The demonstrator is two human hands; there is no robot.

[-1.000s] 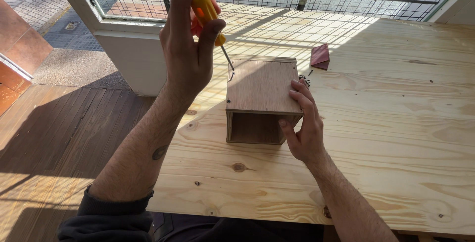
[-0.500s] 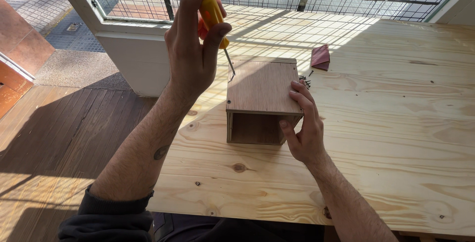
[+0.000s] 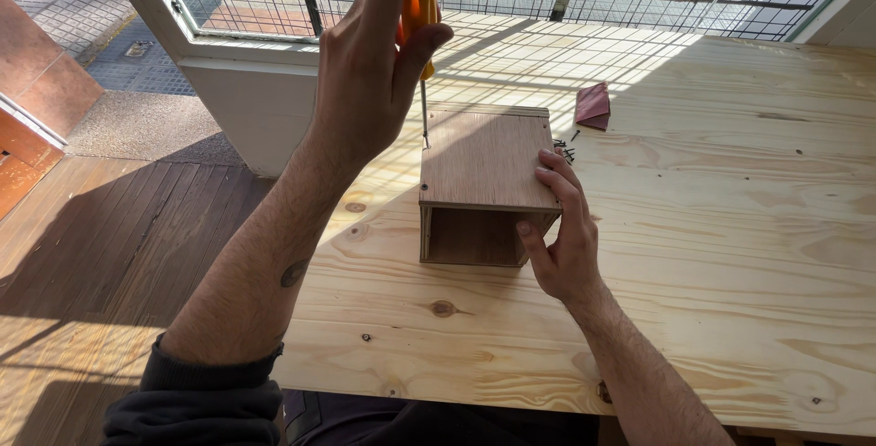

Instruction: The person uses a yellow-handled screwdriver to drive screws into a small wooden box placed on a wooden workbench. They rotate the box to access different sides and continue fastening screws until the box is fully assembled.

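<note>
Now the open-fronted plywood box [image 3: 484,181] lies on the pine tabletop [image 3: 712,254], near its left edge, and the tip of your orange-handled screwdriver [image 3: 418,17] stands at the box's far left corner. Keep the shaft upright and press straight down, so the tip does not slip. Your left hand [image 3: 370,72] is wrapped closed around the handle. Your right hand [image 3: 561,236] is half open, clasping the box's right wall. Loose dark screws [image 3: 566,150] and a reddish folded sanding sheet [image 3: 593,104] lie just behind.

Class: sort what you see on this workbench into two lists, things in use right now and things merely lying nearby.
In use: screwdriver in left hand; wooden box steadied by right hand.
Lying about: dark red block; loose screws on table.
</note>
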